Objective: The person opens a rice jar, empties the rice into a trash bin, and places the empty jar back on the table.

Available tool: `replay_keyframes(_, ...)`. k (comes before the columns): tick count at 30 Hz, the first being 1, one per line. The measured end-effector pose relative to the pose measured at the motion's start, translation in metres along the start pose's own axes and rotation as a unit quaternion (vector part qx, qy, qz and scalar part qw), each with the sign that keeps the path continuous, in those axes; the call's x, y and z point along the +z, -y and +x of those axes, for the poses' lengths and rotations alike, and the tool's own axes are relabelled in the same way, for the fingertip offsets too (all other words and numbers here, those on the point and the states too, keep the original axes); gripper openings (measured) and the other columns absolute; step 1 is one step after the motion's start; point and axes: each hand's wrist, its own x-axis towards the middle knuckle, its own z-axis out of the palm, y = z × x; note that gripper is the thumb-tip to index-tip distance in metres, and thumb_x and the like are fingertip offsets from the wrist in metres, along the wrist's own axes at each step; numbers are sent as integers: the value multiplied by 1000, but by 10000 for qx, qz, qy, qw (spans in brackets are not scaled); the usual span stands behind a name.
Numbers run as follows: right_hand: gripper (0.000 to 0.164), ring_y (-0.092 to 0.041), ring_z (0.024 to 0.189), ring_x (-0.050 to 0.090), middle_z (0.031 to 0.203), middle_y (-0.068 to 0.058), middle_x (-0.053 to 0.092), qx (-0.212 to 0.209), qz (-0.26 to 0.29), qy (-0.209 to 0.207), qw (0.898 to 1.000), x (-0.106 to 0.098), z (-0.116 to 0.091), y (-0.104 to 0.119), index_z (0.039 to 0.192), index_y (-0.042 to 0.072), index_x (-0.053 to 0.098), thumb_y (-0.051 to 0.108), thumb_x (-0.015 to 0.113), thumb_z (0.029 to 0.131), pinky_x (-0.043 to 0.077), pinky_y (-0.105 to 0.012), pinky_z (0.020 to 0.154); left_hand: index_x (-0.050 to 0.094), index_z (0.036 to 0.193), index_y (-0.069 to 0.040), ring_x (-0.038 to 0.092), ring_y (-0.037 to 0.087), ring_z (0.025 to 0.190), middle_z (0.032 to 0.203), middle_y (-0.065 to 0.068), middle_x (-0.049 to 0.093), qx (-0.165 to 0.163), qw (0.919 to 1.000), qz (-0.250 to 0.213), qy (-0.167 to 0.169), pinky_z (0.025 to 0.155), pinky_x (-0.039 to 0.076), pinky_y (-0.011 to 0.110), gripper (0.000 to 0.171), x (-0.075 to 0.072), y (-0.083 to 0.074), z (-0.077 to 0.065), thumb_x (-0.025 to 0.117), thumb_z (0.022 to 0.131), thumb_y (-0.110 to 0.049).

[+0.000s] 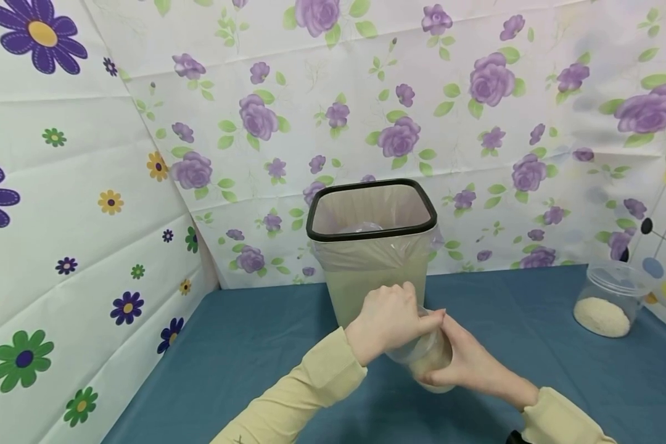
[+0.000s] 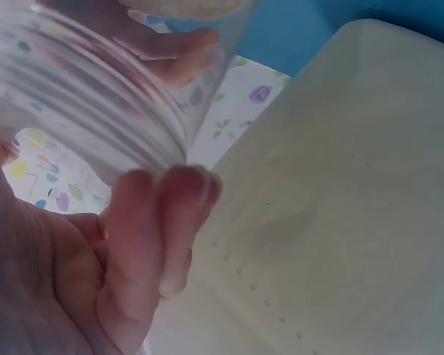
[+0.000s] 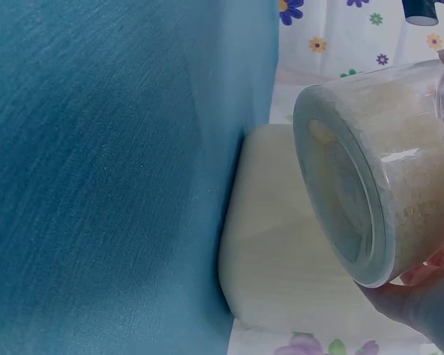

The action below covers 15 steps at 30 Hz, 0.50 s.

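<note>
One tilted jar [image 3: 385,163] of pale grains [image 3: 425,211] hangs above the table [image 1: 255,370] before the bin [image 1: 366,277], right hand [image 1: 472,364] curled round its side, left hand [image 1: 385,317] gripping its lid [image 2: 96,96] (apparently to twist it), which calls for steady counter-hold next.

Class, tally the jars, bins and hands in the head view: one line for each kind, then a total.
Jars: 2 (held jar, standing jar)
Bins: 1 (bin)
Hands: 2 (left hand, right hand)
Total: 5
</note>
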Motion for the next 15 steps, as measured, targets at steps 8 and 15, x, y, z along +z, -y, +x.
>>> replay_keyframes(8, 89, -16, 97, 50, 123, -2, 43, 253, -72, 19, 9997, 0, -1, 0, 137, 14, 32, 23, 83, 64, 45, -34, 73, 45, 59, -14, 37, 13, 32, 46, 0, 40, -12, 9999, -35, -139, 32, 31, 24, 57, 2, 5, 0, 37, 85, -64)
replay_keyframes(15, 86, -18, 95, 52, 119, -3, 45, 520, 285, 134, 9982, -3, -1, 3, 138, 19, 30, 26, 80, 69, 45, -35, 71, 47, 62, -14, 38, 15, 34, 47, 1, 40, 276, 9992, -302, 43, 34, 33, 26, 61, 4, 16, -3, 25, 88, -65)
